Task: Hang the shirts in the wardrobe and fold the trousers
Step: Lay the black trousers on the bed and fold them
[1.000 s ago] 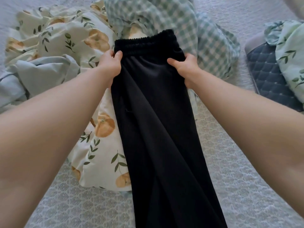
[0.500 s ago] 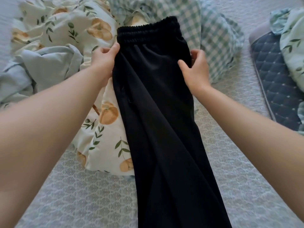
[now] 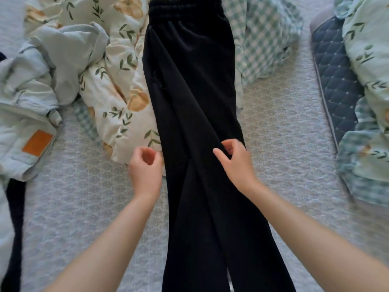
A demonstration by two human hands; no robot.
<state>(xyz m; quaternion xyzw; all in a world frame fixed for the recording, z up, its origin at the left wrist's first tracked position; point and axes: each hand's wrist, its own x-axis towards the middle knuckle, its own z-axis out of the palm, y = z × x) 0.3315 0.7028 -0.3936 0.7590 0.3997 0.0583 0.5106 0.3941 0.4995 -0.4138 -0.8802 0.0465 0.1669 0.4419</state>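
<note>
A grey patterned bed [image 3: 284, 127] fills the view and carries everything else. The black trousers [image 3: 189, 81] lie lengthwise down its middle, elastic waistband [image 3: 181, 9] at the far end, the 2 legs lying one partly over the other and running off the near edge of the frame. Their far half rests on a cream floral duvet [image 3: 122, 81], which is bunched up to the left, and on a green-and-white checked fabric [image 3: 261, 39] to the right.

Further left sits a crumpled pale blue garment [image 3: 52, 60] with an orange patch [image 3: 37, 142] (a label, by the look of it). At the right edge a navy quilted pad [image 3: 334, 70] lies partly under more floral bedding [image 3: 370, 49].

Both of the 2 hands are about halfway down the trousers. The left hand [image 3: 145, 169] is just beside the left edge of the fabric, its fingers loosely curled with nothing seen between them. The right hand [image 3: 237, 163] is over the right leg, thumb stretched across the cloth and fingers curled at the edge; I cannot tell whether it grips the fabric.
</note>
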